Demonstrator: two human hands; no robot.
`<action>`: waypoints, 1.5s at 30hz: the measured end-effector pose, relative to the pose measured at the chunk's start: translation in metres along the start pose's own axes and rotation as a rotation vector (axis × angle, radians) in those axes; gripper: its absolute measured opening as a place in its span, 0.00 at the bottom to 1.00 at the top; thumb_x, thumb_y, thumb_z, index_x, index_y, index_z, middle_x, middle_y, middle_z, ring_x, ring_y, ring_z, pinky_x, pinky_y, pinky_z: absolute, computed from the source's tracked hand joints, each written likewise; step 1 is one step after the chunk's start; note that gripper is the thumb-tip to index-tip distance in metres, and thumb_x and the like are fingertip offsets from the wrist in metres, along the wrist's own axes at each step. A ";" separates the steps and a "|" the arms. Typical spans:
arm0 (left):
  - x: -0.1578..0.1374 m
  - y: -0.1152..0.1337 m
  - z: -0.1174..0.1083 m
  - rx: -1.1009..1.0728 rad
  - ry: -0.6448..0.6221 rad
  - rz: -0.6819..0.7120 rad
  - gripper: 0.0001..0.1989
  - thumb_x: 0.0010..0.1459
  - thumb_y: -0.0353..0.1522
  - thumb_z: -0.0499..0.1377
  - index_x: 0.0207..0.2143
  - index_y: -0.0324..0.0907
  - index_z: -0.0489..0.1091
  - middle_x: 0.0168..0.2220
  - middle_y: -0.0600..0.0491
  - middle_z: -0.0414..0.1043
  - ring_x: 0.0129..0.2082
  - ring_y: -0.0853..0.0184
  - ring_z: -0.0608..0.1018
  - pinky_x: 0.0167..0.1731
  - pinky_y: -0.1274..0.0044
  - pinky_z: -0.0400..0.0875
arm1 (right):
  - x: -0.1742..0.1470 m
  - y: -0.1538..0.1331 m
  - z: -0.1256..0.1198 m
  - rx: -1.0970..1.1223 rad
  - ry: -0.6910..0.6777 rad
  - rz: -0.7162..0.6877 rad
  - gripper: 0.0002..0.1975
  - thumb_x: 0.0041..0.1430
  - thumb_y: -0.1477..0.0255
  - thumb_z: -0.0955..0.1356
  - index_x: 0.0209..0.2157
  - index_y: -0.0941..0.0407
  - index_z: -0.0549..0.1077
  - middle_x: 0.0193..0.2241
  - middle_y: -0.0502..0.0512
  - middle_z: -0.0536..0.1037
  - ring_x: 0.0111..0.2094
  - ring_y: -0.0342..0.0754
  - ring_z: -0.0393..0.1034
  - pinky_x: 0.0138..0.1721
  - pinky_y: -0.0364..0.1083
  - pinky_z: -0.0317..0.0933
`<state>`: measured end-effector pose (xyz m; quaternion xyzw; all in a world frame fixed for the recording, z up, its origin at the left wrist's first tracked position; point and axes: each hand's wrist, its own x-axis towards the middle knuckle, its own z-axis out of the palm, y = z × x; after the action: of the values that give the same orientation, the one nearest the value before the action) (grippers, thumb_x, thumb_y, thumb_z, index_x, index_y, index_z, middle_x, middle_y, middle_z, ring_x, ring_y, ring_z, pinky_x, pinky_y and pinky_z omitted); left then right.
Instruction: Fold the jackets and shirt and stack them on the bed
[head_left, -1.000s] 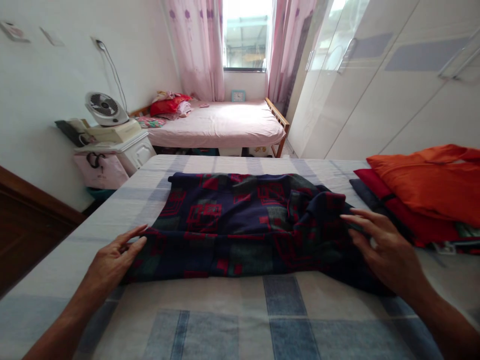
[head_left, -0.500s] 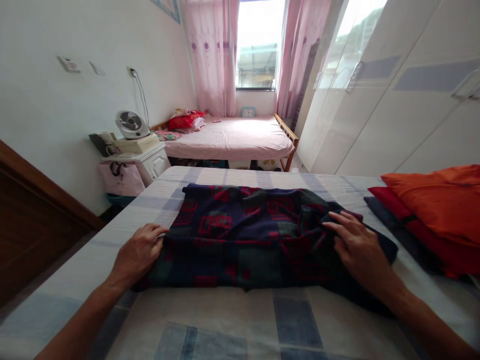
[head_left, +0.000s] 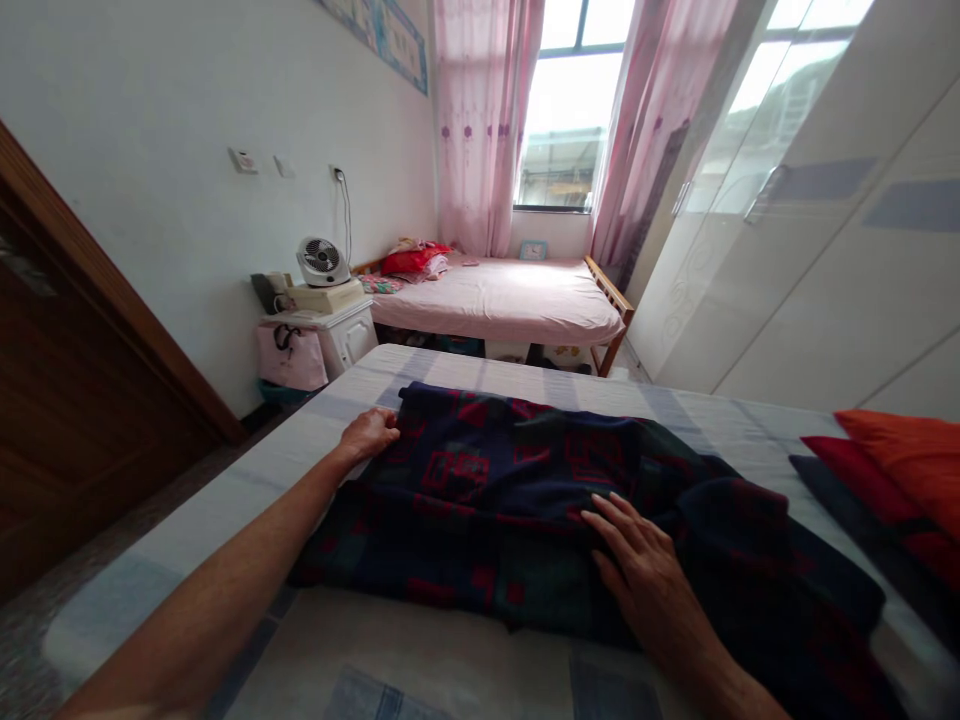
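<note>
A dark garment (head_left: 517, 470) in navy and green with red patterns lies spread and partly folded on the near bed (head_left: 435, 650). My left hand (head_left: 371, 435) is closed at the garment's far left edge, with the cloth's edge at its fingers. Flat on the middle of the garment, my right hand (head_left: 637, 550) rests with its fingers apart. To the right of that hand the fabric is bunched and creased, and a dark part trails toward the lower right corner.
Stacked orange, red and dark clothes (head_left: 907, 460) lie at the right of the bed. Beyond the bed are a pink-covered bed (head_left: 517, 300), a white nightstand (head_left: 352, 340) with a fan (head_left: 322, 260), and a white wardrobe (head_left: 780, 280). A brown door (head_left: 82, 400) stands left.
My left hand has moved along the garment's left edge to its far corner. My right hand has shifted left from the bunched part to the middle. The view has turned left.
</note>
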<state>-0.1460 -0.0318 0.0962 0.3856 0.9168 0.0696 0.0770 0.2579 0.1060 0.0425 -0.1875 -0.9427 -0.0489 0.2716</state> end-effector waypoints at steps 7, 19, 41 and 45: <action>0.006 -0.008 0.005 0.034 0.163 -0.085 0.16 0.62 0.39 0.53 0.47 0.39 0.67 0.41 0.49 0.72 0.39 0.65 0.76 0.40 0.67 0.71 | -0.001 0.001 -0.001 0.012 -0.026 0.016 0.18 0.60 0.71 0.62 0.53 0.52 0.67 0.55 0.54 0.69 0.59 0.53 0.58 0.53 0.54 0.57; 0.034 0.043 -0.006 0.164 0.315 0.377 0.20 0.60 0.34 0.51 0.55 0.44 0.64 0.58 0.47 0.61 0.59 0.60 0.62 0.58 0.71 0.55 | 0.003 -0.003 -0.007 0.022 -0.058 0.041 0.19 0.59 0.74 0.62 0.52 0.52 0.68 0.56 0.55 0.68 0.58 0.53 0.59 0.53 0.54 0.59; -0.052 0.019 0.058 0.155 0.164 0.484 0.25 0.64 0.40 0.40 0.62 0.46 0.55 0.64 0.49 0.51 0.64 0.56 0.54 0.58 0.57 0.55 | 0.097 0.083 0.001 0.062 -0.475 0.264 0.24 0.63 0.60 0.58 0.57 0.53 0.65 0.60 0.57 0.62 0.61 0.57 0.53 0.57 0.57 0.51; -0.049 0.012 0.063 0.185 0.173 0.493 0.25 0.64 0.39 0.40 0.62 0.45 0.56 0.65 0.49 0.50 0.64 0.56 0.53 0.58 0.58 0.54 | 0.098 0.103 -0.014 0.043 -0.409 0.347 0.25 0.65 0.60 0.55 0.58 0.56 0.64 0.61 0.59 0.61 0.59 0.53 0.57 0.56 0.51 0.53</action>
<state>-0.0915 -0.0546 0.0415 0.5952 0.8009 0.0348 -0.0562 0.2275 0.2300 0.1053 -0.3464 -0.9326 0.0576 0.0835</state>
